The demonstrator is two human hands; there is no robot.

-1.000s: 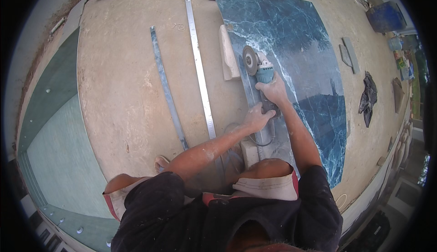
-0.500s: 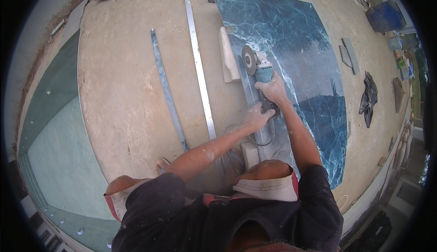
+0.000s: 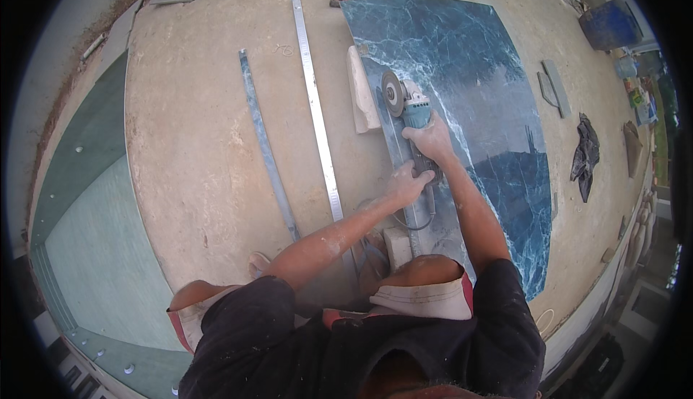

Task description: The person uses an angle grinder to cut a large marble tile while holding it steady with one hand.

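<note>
Your right hand [image 3: 431,139] wraps its fingers around a teal-and-grey angle grinder [image 3: 416,115], your left hand [image 3: 408,185] clasped at its dark rear, the round disc [image 3: 393,94] near a glossy, white-veined blue slab's [image 3: 498,103] left edge.

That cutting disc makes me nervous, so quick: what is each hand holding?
Left hand: closed on the rear end of the angle grinder.
Right hand: closed around the angle grinder's body.

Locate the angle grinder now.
In the head view, the angle grinder is right of centre, by the left edge of the blue slab, with the right hand gripping it and the left hand at its rear.
</note>
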